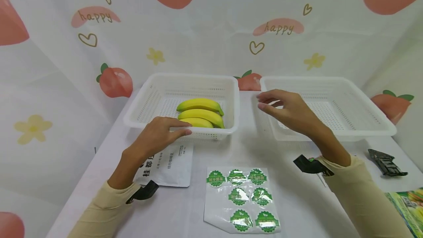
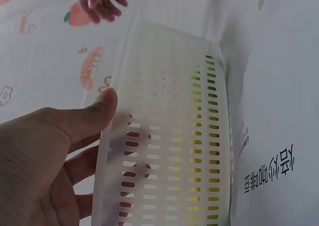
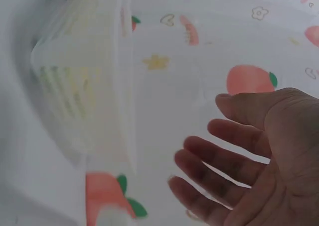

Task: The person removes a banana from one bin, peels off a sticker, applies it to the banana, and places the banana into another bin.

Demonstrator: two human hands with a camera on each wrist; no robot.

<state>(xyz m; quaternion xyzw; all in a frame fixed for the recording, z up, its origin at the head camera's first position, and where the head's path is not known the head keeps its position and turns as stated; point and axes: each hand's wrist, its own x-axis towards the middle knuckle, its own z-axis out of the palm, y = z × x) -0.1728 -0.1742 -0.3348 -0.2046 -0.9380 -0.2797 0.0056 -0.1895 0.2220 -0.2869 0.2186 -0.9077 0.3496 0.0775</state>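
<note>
My left hand (image 1: 154, 138) grips the front rim of the left white plastic basket (image 1: 232, 102). In the left wrist view the thumb lies on the outer side of the rim, and the fingers reach over to the inside. Several yellow bananas (image 1: 201, 113) lie side by side in that basket, close to those fingertips. Over the left edge of the right white basket (image 1: 367, 133) hovers my right hand (image 1: 290, 113), its fingers loosely bent with nothing between them. The right wrist view shows that hand with its fingers spread and the left basket beyond.
A white printed pouch (image 1: 178, 166) lies under my left forearm. Nearer the front is a sheet of green round stickers (image 1: 239, 199). To the right are a black object (image 1: 386, 162) and a colourful green package (image 1: 409, 205). A fruit-print cloth (image 1: 205, 39) hangs behind.
</note>
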